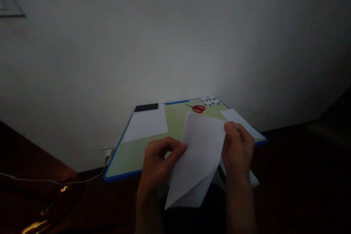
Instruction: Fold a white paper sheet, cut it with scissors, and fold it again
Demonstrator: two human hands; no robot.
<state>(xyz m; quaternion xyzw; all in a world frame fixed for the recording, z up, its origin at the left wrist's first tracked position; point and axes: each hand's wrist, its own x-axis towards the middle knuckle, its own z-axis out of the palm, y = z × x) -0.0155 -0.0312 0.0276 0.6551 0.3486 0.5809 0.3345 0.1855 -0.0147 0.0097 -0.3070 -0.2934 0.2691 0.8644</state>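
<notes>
Gently now | left hand [161,159] pinches the paper [203,142] at its left edge, right hand [238,146] its upper right corner | best keep tension even, pinch light, avoiding stray creases

No text or numbers can be read.

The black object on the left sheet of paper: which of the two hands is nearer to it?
Left. The left hand is closer to the camera than the black object, slightly rightward; the right hand is much farther right.
</notes>
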